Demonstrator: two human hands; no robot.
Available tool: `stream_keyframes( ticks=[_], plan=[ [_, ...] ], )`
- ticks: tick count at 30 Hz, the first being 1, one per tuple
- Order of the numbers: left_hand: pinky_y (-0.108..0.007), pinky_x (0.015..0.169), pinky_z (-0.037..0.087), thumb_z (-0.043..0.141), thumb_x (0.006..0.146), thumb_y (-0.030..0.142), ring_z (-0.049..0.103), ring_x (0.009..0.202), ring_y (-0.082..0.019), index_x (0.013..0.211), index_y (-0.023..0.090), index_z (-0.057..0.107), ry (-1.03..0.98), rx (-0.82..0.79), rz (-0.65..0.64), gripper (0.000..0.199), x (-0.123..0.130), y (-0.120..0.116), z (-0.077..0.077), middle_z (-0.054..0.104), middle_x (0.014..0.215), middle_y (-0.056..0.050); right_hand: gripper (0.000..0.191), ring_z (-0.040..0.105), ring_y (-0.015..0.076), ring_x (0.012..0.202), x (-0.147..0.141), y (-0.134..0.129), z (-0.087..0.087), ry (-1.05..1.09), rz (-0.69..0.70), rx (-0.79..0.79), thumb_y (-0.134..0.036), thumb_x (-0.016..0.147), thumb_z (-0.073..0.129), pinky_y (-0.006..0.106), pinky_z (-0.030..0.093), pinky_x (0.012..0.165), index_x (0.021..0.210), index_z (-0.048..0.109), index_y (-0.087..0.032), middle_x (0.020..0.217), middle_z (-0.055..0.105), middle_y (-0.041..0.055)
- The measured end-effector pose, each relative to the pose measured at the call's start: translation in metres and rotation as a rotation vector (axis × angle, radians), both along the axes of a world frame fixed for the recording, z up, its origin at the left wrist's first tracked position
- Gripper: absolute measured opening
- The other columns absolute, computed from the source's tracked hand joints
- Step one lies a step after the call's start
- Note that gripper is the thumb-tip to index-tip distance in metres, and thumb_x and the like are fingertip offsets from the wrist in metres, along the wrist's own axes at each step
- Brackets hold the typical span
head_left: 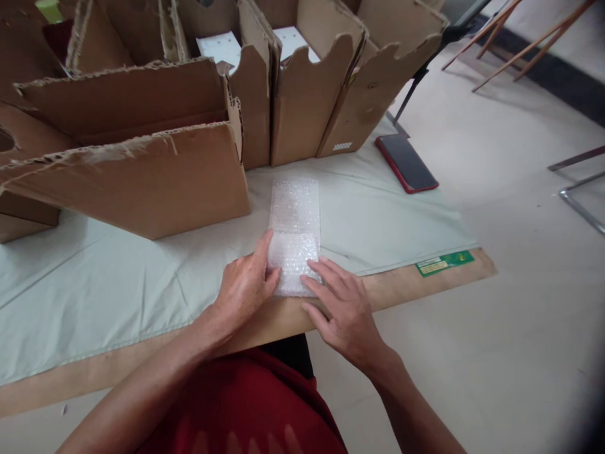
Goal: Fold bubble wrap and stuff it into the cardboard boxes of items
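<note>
A strip of clear bubble wrap [295, 205] lies flat near the table's front edge, its lower part looking thicker, as if doubled over. At its left edge rests my left hand [248, 277], the index finger and thumb apart and touching the wrap. My right hand [343, 306] is spread at the lower right corner, with fingertips on the wrap's surface and the thumb lower, by the table edge. Neither hand is closed around anything. Whether something lies inside the wrap cannot be made out.
Open cardboard boxes [189, 183] stand along the back and left; two hold white items. A dark phone with a red case [407, 162] lies at the right. A green label [445, 263] is on the front edge of the cloth-covered table [155, 277]. Chair legs show beyond.
</note>
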State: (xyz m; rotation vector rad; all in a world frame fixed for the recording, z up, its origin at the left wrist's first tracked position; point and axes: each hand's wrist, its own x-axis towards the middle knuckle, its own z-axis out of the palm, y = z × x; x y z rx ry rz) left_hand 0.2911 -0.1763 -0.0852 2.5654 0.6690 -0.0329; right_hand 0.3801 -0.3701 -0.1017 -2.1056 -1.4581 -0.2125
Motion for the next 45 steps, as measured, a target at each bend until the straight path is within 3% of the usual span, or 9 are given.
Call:
stream_keyframes(
  ticks=[4, 7, 10, 14, 20, 26, 34, 39, 45],
  plan=[
    [-0.036, 0.076, 0.056, 0.062, 0.093, 0.031, 0.069, 0.09, -0.024, 0.15, 0.017, 0.042, -0.287, 0.062, -0.043, 0.061, -0.018, 0.001, 0.001, 0.071, 0.108, -0.01, 0.023, 0.069, 0.0268, 0.118, 0.005, 0.008, -0.003, 0.029, 0.045, 0.037, -0.011, 0.099, 0.055, 0.043, 0.049, 0.091, 0.114, 0.069, -0.022, 0.119, 0.077, 0.0071],
    [-0.044, 0.097, 0.054, 0.064, 0.094, 0.037, 0.063, 0.118, -0.028, 0.144, 0.019, 0.049, -0.468, 0.009, -0.249, 0.055, -0.036, 0.001, 0.006, 0.066, 0.129, -0.015, 0.022, 0.073, 0.023, 0.101, 0.008, 0.01, 0.001, 0.108, 0.071, 0.117, -0.011, 0.099, 0.056, 0.04, 0.052, 0.085, 0.113, 0.069, -0.02, 0.107, 0.079, 0.0062],
    [-0.044, 0.095, 0.054, 0.06, 0.097, 0.029, 0.067, 0.108, -0.025, 0.139, 0.021, 0.052, -0.489, -0.061, -0.357, 0.044, -0.043, 0.001, 0.008, 0.073, 0.116, -0.01, 0.02, 0.073, 0.0208, 0.091, 0.007, 0.01, 0.006, 0.274, 0.053, 0.133, -0.014, 0.1, 0.056, 0.037, 0.057, 0.08, 0.112, 0.07, -0.021, 0.099, 0.078, 0.005],
    [-0.037, 0.079, 0.058, 0.053, 0.098, 0.02, 0.07, 0.082, -0.02, 0.13, 0.019, 0.061, -0.435, -0.118, -0.235, 0.033, -0.033, 0.002, 0.002, 0.077, 0.097, -0.006, 0.022, 0.073, 0.0203, 0.088, 0.005, 0.012, 0.008, 0.399, -0.02, 0.111, -0.018, 0.1, 0.057, 0.035, 0.061, 0.078, 0.117, 0.07, -0.023, 0.1, 0.077, 0.005],
    [-0.034, 0.08, 0.06, 0.056, 0.093, 0.018, 0.071, 0.081, -0.018, 0.13, 0.019, 0.064, -0.308, -0.194, -0.104, 0.038, -0.012, 0.006, -0.007, 0.078, 0.108, -0.007, 0.033, 0.07, 0.0275, 0.108, 0.005, 0.005, 0.005, 0.074, -0.115, 0.224, -0.017, 0.094, 0.066, 0.045, 0.056, 0.092, 0.125, 0.065, -0.025, 0.119, 0.071, 0.0105],
    [-0.037, 0.081, 0.059, 0.054, 0.097, 0.02, 0.069, 0.094, -0.023, 0.125, 0.016, 0.066, -0.401, 0.007, -0.137, 0.031, -0.013, 0.003, -0.011, 0.07, 0.112, -0.012, 0.022, 0.07, 0.0278, 0.11, 0.011, 0.008, -0.001, -0.015, 0.032, 0.059, -0.014, 0.097, 0.062, 0.044, 0.05, 0.088, 0.116, 0.068, -0.022, 0.114, 0.077, 0.0077],
    [-0.039, 0.088, 0.053, 0.053, 0.099, 0.015, 0.065, 0.101, -0.023, 0.119, 0.019, 0.066, -0.479, 0.057, -0.342, 0.025, -0.026, 0.005, 0.004, 0.072, 0.109, -0.009, 0.024, 0.074, 0.0213, 0.09, 0.022, 0.009, 0.009, 0.319, 0.032, 0.039, -0.022, 0.101, 0.056, 0.037, 0.058, 0.083, 0.12, 0.07, -0.024, 0.103, 0.079, 0.0042],
    [-0.041, 0.087, 0.054, 0.051, 0.098, 0.017, 0.065, 0.095, -0.024, 0.113, 0.018, 0.071, -0.396, 0.079, -0.264, 0.024, 0.003, 0.017, -0.011, 0.073, 0.103, -0.009, 0.022, 0.07, 0.0272, 0.105, 0.024, 0.008, 0.003, 0.061, -0.126, 0.137, -0.029, 0.101, 0.06, 0.043, 0.053, 0.088, 0.121, 0.066, -0.022, 0.117, 0.074, 0.0112],
    [-0.046, 0.094, 0.054, 0.054, 0.099, 0.028, 0.064, 0.11, -0.029, 0.123, 0.013, 0.068, -0.462, 0.094, -0.236, 0.03, 0.013, 0.017, -0.01, 0.067, 0.122, -0.017, 0.027, 0.067, 0.0315, 0.112, 0.024, 0.01, -0.006, -0.079, -0.052, 0.032, -0.025, 0.098, 0.065, 0.045, 0.047, 0.092, 0.124, 0.063, -0.019, 0.122, 0.073, 0.0125]
  ],
)
